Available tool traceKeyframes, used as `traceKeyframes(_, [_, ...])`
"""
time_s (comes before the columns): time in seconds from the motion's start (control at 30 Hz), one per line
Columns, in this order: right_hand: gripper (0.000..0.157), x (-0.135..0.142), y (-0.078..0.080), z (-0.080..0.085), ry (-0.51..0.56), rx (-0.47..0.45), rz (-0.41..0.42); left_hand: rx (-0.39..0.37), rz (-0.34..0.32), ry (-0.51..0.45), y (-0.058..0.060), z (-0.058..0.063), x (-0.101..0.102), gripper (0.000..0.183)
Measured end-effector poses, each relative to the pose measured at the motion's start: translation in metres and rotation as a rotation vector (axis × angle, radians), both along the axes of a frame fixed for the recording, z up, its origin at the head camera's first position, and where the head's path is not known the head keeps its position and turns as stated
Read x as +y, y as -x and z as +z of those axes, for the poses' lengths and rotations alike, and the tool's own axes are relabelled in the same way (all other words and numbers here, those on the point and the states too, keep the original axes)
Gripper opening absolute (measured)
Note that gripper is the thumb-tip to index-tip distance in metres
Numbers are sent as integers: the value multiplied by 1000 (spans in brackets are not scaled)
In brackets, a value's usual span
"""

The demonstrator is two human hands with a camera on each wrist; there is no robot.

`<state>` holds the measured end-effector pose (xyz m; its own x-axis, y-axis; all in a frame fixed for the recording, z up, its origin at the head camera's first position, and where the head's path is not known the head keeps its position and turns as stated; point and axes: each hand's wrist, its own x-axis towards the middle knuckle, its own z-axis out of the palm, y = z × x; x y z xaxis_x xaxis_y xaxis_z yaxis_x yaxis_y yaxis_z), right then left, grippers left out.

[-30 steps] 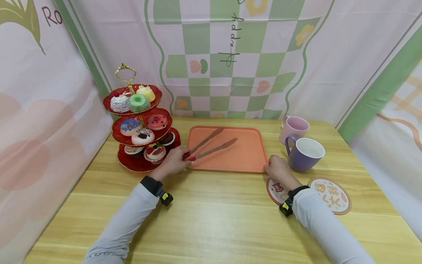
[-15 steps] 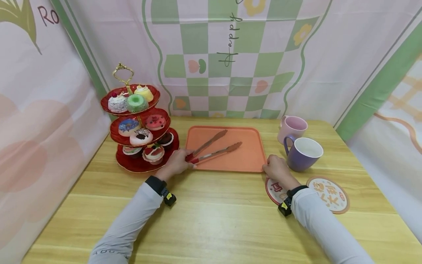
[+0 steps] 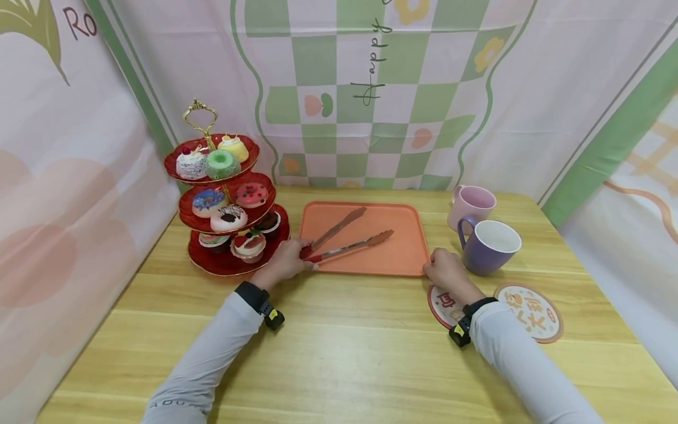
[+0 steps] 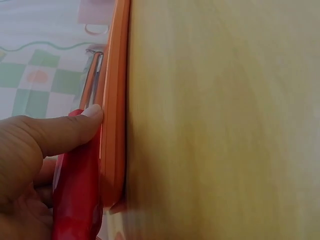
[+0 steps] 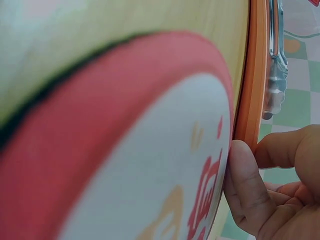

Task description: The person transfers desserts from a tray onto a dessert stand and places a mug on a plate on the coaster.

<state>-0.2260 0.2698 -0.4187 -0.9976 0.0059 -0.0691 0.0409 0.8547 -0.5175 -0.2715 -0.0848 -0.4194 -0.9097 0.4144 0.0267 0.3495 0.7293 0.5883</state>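
An orange tray (image 3: 394, 247) lies flat on the table. My left hand (image 3: 288, 258) is at its front left corner and grips the red handles of metal tongs (image 3: 346, 245). The tongs' arms stand spread over the tray, tips toward its far right. In the left wrist view my thumb presses on a red handle (image 4: 80, 185) right beside the tray's rim (image 4: 114, 115). My right hand (image 3: 446, 270) pinches the tray's front right corner between thumb and finger, as the right wrist view shows. A round red-rimmed coaster (image 5: 165, 130) lies just under this hand, partly hidden by the wrist.
Left of the tray stands a three-tier red stand (image 3: 193, 257) with several cakes, donuts and cupcakes. A pink mug (image 3: 459, 215) and a purple mug (image 3: 484, 253) stand close to my right hand. Another round coaster (image 3: 535, 312) lies near my right forearm. A patterned cloth (image 3: 394, 100) hangs behind the table.
My left hand has shifted slightly to the right with the tongs, whose tips have moved right over the tray. My right hand has stayed at the tray's corner.
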Motion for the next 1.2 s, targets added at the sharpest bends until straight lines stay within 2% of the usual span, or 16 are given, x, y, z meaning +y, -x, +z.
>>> traceKeyframes(0.1, [14, 1, -1, 2, 32, -27, 22, -9, 5, -19, -1, 0, 0, 67])
traceKeyframes(0.2, [28, 2, -4, 7, 63, -51, 64, 2, -1, -29, -4, 1, -1, 68])
traceKeyframes(0.33, [43, 3, -11, 12, 68, -31, 142, 50, -8, -24, -9, 6, -3, 61])
traceKeyframes(0.43, [41, 6, -17, 13, 40, 18, 181, 81, -19, -12, -14, 9, -6, 56])
traceKeyframes(0.6, [36, 17, -26, 13, -24, 78, 186, 122, -63, 11, -23, 11, -9, 50])
traceKeyframes(0.97, [41, 43, -38, 18, -197, 6, 250, 183, -165, 12, -46, 17, -16, 41])
traceKeyframes(1.1, [40, 49, -41, 19, -245, 7, 265, 234, -228, 45, -53, 17, -18, 38])
traceKeyframes(1.2, [36, 49, -42, 18, -242, 27, 278, 266, -258, 76, -58, 15, -21, 38])
